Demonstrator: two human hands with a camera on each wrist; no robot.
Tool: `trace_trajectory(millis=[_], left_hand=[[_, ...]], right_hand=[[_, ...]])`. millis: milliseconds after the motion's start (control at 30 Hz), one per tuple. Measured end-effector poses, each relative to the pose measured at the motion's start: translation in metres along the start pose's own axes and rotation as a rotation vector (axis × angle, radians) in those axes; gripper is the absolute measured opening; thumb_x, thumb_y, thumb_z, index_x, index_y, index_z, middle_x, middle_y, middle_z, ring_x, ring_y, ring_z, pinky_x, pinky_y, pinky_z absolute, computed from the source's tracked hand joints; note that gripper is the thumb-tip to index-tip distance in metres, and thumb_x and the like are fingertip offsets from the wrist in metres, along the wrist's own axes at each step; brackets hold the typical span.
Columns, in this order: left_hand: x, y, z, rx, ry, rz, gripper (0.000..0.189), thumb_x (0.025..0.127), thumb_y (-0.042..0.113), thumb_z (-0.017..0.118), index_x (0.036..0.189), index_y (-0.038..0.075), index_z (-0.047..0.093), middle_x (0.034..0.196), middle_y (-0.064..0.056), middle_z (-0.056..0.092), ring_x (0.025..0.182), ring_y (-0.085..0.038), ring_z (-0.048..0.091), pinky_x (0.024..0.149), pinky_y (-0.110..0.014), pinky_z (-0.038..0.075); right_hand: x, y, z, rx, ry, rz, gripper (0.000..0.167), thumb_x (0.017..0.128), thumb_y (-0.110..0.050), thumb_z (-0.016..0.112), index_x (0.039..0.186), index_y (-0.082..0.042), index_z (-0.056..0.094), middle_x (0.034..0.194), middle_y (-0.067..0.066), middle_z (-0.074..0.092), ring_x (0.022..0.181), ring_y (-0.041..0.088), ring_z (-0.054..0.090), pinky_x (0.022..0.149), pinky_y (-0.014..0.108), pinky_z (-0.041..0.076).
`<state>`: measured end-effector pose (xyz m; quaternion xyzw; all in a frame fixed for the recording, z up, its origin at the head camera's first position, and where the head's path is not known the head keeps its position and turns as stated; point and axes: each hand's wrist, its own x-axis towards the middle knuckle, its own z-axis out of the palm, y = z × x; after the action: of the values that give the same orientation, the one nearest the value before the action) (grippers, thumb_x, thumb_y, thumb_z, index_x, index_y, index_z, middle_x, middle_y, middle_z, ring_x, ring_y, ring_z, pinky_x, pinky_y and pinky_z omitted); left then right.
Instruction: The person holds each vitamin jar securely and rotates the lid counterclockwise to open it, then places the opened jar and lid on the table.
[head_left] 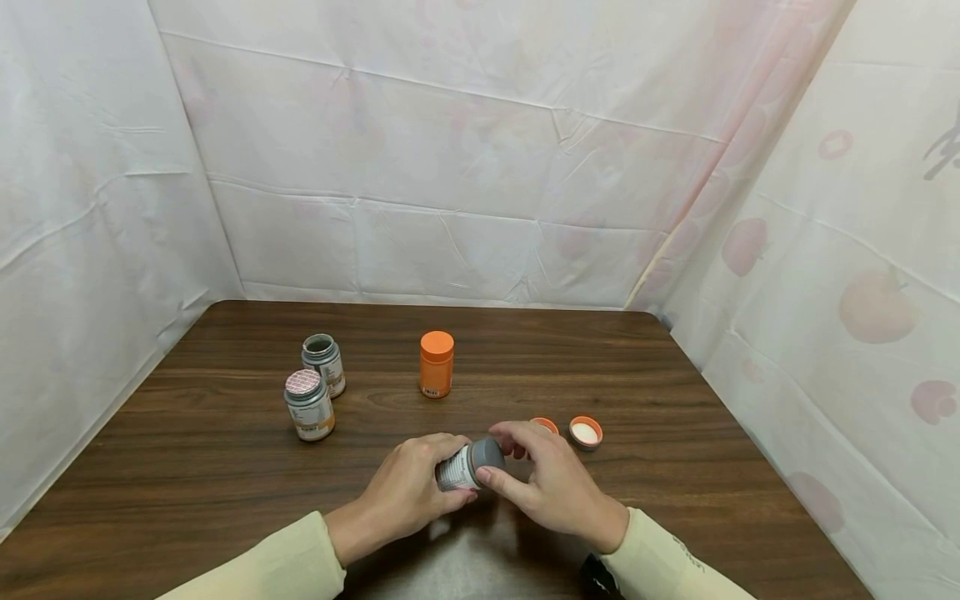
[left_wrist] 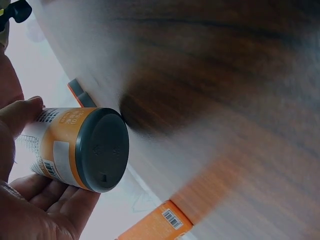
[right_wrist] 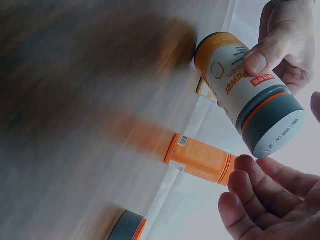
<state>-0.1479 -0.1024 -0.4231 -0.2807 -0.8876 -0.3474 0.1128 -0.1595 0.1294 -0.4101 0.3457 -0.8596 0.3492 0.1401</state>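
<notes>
A grey pill bottle with a white and orange label is tilted above the table, its grey screw cap on. My left hand grips the bottle round its body, thumb on the label. In the left wrist view the base of the bottle faces the camera. Around the cap end is my right hand, fingers loosely bent. In the right wrist view its fingertips lie right beside the cap's rim; whether they touch it is hard to tell.
An orange bottle stands upright mid-table. On the left are two uncapped grey bottles, one with a patterned seal, the other with a bare mouth. Two caps lie near my right hand, one lined in white, the other partly hidden.
</notes>
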Motion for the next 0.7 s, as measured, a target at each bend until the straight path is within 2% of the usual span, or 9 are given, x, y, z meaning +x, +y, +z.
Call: trace_trajectory(millis=[233,400,700], left_hand=[[0.0002,-0.0001,0.0009,0.009,0.013,0.014,0.041,0.074,0.026,0.094,0.110,0.022,0.073,0.106,0.010,0.070,0.085,-0.003,0.062,0.071,-0.025,0.053],[0.0006,0.0001,0.0005,-0.007,-0.002,0.002,0.040,0.075,0.026,0.093,0.110,0.024,0.073,0.106,0.012,0.069,0.085,-0.003,0.062,0.071,-0.024,0.052],[0.0010,-0.0007,-0.0001,-0.028,-0.018,0.001,0.039,0.077,0.026,0.092,0.111,0.023,0.073,0.107,0.011,0.069,0.085,-0.003,0.062,0.072,-0.024,0.053]], right_hand=[[0.0014,-0.0023,0.0004,0.015,-0.017,0.021,0.033,0.092,-0.044,0.076,0.112,-0.018,0.069,0.090,-0.011,0.064,0.081,0.013,0.062,0.072,0.029,0.052],[0.0016,-0.0031,0.0002,0.023,-0.028,0.027,0.029,0.093,-0.043,0.075,0.109,-0.020,0.069,0.088,-0.011,0.064,0.079,0.012,0.061,0.071,0.029,0.052],[0.0002,-0.0004,-0.0001,0.019,-0.032,-0.013,0.038,0.090,-0.036,0.080,0.120,-0.016,0.068,0.094,-0.011,0.063,0.085,0.017,0.063,0.075,0.035,0.054]])
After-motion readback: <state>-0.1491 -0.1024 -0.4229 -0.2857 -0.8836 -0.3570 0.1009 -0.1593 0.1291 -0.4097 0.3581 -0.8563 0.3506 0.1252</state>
